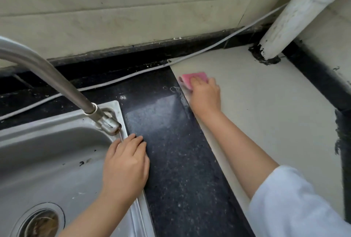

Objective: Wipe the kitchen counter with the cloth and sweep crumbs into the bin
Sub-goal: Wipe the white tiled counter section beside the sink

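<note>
My right hand [205,93] presses a pink cloth [191,77] flat on the beige counter section [269,115], close to its left edge and near the back wall. My fingers cover the cloth's near half. The black speckled counter strip [176,153] runs between the beige section and the sink; it looks wet, with a few bubbles near the cloth. My left hand [126,166] lies palm down with fingers together on the sink's right rim and the black strip's edge, holding nothing. No bin is in view.
A steel sink [47,160] with a drain [40,223] fills the lower left. Its faucet [57,83] arches over from the left. A white cable [133,74] runs along the back wall. A white pipe [296,14] rises from the beige counter's back right corner.
</note>
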### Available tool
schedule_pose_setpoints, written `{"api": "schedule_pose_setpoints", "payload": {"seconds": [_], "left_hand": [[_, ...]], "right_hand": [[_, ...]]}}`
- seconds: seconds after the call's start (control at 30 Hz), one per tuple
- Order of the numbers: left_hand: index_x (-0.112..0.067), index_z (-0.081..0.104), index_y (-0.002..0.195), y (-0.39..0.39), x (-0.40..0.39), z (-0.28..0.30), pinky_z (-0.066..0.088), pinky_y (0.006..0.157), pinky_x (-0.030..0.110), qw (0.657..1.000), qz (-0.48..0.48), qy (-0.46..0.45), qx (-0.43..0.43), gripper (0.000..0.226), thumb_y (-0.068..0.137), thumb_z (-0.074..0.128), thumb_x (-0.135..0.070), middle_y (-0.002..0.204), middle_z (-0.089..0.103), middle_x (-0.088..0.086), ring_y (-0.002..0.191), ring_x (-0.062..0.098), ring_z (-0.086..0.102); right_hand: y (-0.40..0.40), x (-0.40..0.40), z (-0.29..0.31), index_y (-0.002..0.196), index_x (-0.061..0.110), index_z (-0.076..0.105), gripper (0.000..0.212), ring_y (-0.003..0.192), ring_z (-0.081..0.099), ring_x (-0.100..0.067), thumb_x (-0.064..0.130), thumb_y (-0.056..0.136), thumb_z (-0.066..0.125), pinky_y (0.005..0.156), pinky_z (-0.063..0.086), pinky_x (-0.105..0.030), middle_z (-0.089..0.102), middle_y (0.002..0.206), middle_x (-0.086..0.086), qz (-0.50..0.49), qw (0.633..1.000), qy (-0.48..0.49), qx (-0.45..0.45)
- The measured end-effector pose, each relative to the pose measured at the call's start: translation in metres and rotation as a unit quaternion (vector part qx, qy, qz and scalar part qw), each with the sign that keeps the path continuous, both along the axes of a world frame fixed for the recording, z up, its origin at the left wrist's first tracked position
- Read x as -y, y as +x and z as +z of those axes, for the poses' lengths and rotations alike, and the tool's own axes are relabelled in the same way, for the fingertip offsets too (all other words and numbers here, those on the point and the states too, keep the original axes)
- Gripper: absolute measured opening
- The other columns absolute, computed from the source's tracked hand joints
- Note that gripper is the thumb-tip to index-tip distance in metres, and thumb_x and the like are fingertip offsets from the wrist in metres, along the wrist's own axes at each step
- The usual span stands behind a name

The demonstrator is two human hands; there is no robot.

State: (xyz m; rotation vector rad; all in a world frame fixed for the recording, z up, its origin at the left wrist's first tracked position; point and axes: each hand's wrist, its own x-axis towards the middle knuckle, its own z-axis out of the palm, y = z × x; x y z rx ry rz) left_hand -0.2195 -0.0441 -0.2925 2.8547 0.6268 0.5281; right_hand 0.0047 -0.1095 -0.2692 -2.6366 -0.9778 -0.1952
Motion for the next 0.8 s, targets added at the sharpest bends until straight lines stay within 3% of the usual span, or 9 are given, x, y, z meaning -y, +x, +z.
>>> {"api": "schedule_pose_setpoints", "payload": {"seconds": [0.1,0.2,0.3,0.4,0.53,0.63,0.7,0.8], "left_hand": [[0.001,0.071,0.078,0.018,-0.002,0.005,0.044,0.08,0.038,1.0,-0.015,-0.018,0.017,0.037,0.079,0.037,-0.015,0.088,0.071,0.015,0.087,0.032,0.068],[0.002,0.07,0.072,0.043,-0.002,0.008,0.054,0.07,0.038,0.998,-0.039,-0.037,0.031,0.036,0.078,0.038,-0.015,0.085,0.071,0.015,0.082,0.032,0.069],[0.003,0.068,0.067,0.068,-0.002,0.007,0.054,0.068,0.038,0.997,-0.039,-0.053,0.045,0.033,0.076,0.041,-0.014,0.081,0.07,0.016,0.076,0.03,0.069],[0.002,0.068,0.067,0.093,0.0,0.008,0.054,0.071,0.039,0.997,-0.02,-0.061,0.041,0.035,0.076,0.04,-0.016,0.083,0.07,0.016,0.08,0.031,0.068],[0.004,0.069,0.077,0.13,0.012,0.014,0.052,0.074,0.043,0.996,-0.001,-0.075,0.044,0.036,0.079,0.038,-0.016,0.093,0.069,0.019,0.09,0.035,0.065],[0.007,0.067,0.087,0.156,0.022,0.015,0.05,0.079,0.047,0.996,0.013,-0.088,0.021,0.027,0.078,0.047,-0.008,0.105,0.065,0.024,0.105,0.04,0.059],[0.008,0.064,0.093,0.167,0.026,0.01,0.048,0.082,0.052,0.997,0.015,-0.076,-0.006,0.027,0.077,0.048,-0.005,0.11,0.062,0.027,0.111,0.044,0.054],[0.007,0.057,0.108,0.177,0.031,0.001,0.039,0.096,0.055,0.994,0.027,-0.087,-0.06,0.03,0.084,0.043,-0.004,0.121,0.054,0.026,0.122,0.041,0.044]], "right_hand": [[0.015,0.047,0.003,0.113,0.005,0.057,0.038,0.097,0.047,-0.035,-0.004,0.08,0.041,0.077,0.038,-0.037,0.055,0.089,-0.016,-0.143,0.988,0.021,-0.059],[0.014,0.036,0.002,0.122,0.01,0.057,0.046,0.101,0.045,-0.034,0.0,0.081,0.038,0.078,0.034,-0.036,0.059,0.119,-0.015,-0.081,0.994,0.065,-0.032],[0.019,0.007,-0.004,0.131,0.019,0.048,0.05,0.114,0.036,-0.032,0.005,0.085,0.036,0.082,0.029,-0.034,0.043,0.141,0.0,0.04,0.998,-0.001,-0.039],[0.04,0.016,-0.008,0.137,0.022,0.038,0.051,0.116,0.032,-0.029,0.006,0.088,0.035,0.082,0.028,-0.033,0.035,0.146,0.005,0.002,0.998,-0.047,-0.049],[0.059,0.098,-0.016,0.136,0.016,0.041,0.055,0.112,0.038,-0.033,0.009,0.084,0.025,0.086,0.033,-0.035,0.04,0.143,-0.002,-0.131,0.99,-0.03,-0.045],[0.065,0.179,-0.017,0.132,0.013,0.048,0.048,0.109,0.041,-0.038,0.0,0.086,0.046,0.091,0.036,-0.041,0.048,0.135,-0.011,-0.261,0.963,0.024,-0.06],[0.069,0.203,-0.013,0.125,0.006,0.054,0.044,0.103,0.046,-0.043,-0.005,0.083,0.051,0.089,0.04,-0.045,0.055,0.123,-0.021,-0.321,0.942,0.073,-0.068],[0.069,0.181,-0.011,0.111,-0.005,0.062,0.04,0.083,0.054,-0.045,0.0,0.077,0.041,0.075,0.051,-0.048,0.064,0.106,-0.025,-0.254,0.959,0.121,-0.013]]}}
